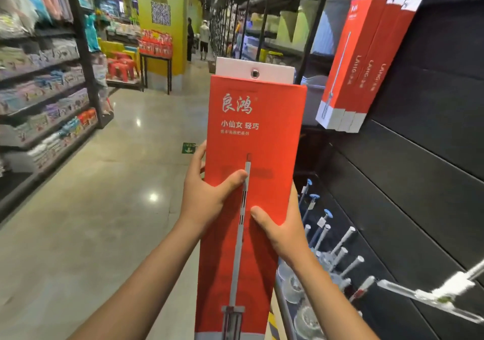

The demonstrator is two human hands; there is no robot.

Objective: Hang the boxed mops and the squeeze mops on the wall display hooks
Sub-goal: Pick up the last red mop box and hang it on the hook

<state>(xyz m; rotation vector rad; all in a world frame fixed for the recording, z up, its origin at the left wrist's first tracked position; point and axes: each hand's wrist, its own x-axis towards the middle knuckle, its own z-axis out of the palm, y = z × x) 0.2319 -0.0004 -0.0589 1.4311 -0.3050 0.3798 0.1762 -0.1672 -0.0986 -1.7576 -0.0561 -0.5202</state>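
Both hands grip upright boxed mop.

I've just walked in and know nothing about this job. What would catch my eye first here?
A tall red mop box fills the middle, held upright by the left hand and the right hand on its sides. Upper right, three matching red boxes already hang on the dark wall. Lower right, mop handles stick up.

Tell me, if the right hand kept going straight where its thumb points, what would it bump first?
The right hand already holds the red mop box; its thumb points up-left toward the left hand, probably met first.
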